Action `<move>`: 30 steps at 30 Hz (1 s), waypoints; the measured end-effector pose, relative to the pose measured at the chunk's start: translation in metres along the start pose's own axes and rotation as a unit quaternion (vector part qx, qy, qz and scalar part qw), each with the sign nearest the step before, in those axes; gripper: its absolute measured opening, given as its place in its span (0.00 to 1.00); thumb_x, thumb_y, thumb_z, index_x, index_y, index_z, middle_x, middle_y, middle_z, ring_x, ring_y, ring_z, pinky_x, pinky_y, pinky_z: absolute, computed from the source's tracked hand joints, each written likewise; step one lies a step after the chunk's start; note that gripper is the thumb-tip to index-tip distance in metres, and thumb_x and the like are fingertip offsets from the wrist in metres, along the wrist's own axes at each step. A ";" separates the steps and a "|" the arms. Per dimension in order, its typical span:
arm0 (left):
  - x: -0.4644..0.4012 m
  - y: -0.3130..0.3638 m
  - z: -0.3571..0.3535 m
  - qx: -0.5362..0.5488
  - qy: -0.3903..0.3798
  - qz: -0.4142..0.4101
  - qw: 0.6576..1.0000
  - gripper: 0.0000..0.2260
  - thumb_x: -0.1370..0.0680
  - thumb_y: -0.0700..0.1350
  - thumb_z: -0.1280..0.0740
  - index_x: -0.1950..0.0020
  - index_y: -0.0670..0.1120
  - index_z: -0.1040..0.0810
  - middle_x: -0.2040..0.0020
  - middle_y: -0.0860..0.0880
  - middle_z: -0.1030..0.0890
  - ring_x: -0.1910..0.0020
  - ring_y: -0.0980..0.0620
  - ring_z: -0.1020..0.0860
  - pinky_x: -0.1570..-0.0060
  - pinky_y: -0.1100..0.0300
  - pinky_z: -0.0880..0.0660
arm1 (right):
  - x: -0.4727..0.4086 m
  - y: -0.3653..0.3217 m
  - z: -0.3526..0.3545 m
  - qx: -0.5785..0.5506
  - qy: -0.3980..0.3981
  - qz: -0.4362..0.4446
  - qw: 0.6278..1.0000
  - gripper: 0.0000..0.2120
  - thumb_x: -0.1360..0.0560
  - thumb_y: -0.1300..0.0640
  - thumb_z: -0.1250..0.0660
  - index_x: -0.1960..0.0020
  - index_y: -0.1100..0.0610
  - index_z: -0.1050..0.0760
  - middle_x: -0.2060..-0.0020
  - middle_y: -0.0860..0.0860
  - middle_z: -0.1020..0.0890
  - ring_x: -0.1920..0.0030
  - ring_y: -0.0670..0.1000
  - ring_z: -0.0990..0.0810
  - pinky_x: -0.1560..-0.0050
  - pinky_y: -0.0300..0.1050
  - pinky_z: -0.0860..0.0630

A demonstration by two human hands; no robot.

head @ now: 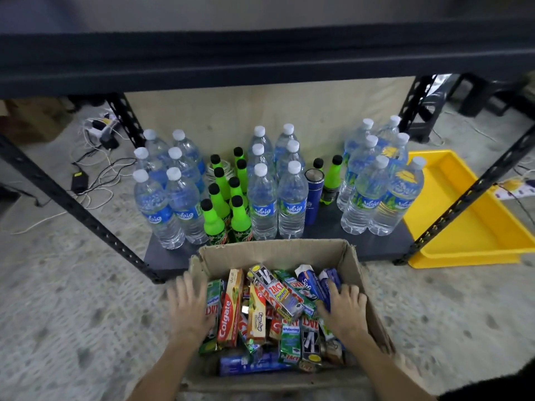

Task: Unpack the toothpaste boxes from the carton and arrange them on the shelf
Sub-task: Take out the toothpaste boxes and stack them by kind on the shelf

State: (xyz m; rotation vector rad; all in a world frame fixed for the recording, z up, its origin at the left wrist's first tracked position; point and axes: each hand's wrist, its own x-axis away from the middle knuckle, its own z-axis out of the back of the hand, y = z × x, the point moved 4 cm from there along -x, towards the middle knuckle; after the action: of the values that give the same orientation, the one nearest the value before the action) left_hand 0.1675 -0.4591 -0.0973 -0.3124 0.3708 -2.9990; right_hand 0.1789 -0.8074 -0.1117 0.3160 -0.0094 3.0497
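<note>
Eighteen clear water bottles (262,204), nine green bottles (213,218), one blue flask (312,198), one yellow tray (463,215), one carton (359,273).

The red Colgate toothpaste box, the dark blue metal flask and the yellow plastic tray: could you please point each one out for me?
Red Colgate toothpaste box (226,319): head view, on its printed front face.
Dark blue metal flask (312,198): head view, mid-body.
Yellow plastic tray (451,198): head view, on its bare inner floor.

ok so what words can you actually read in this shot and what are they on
"Colgate": red toothpaste box in the carton
"ZACT": striped box
"Whitening": green box
"Vaio", or close to it: water bottle labels
Green bottle labels and remaining box print: too blurred to read
</note>
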 end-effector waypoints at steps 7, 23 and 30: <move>-0.038 0.085 0.011 0.150 -0.069 -0.236 0.958 0.37 0.23 0.60 0.32 0.19 0.53 0.46 0.19 0.46 0.47 0.20 0.45 0.48 0.21 0.46 0.49 | -0.008 -0.026 -0.029 -0.069 -0.037 -0.023 0.997 0.29 0.22 0.35 0.39 0.28 0.51 0.29 0.44 0.59 0.18 0.42 0.61 0.23 0.43 0.58 0.28; -0.097 0.087 -0.014 0.138 -0.086 -0.339 0.927 0.31 0.28 0.69 0.37 0.30 0.54 0.29 0.35 0.52 0.30 0.33 0.51 0.33 0.30 0.52 0.35 | -0.027 -0.008 -0.024 -0.303 -0.039 -0.011 0.952 0.36 0.21 0.49 0.32 0.19 0.42 0.48 0.36 0.54 0.29 0.36 0.58 0.29 0.34 0.57 0.33; -0.062 0.034 0.024 0.227 -0.012 -0.280 0.933 0.31 0.27 0.70 0.36 0.28 0.57 0.30 0.35 0.59 0.29 0.33 0.59 0.35 0.32 0.54 0.35 | -0.016 0.005 0.010 -0.370 0.082 0.070 0.923 0.29 0.23 0.61 0.28 0.25 0.47 0.30 0.44 0.53 0.25 0.45 0.55 0.27 0.38 0.51 0.28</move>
State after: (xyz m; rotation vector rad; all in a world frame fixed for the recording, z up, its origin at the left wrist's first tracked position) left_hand 0.2360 -0.4895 -0.0947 -0.4705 -0.5062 -3.4814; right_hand 0.1961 -0.8137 -0.1056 -0.0034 -1.1754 2.9066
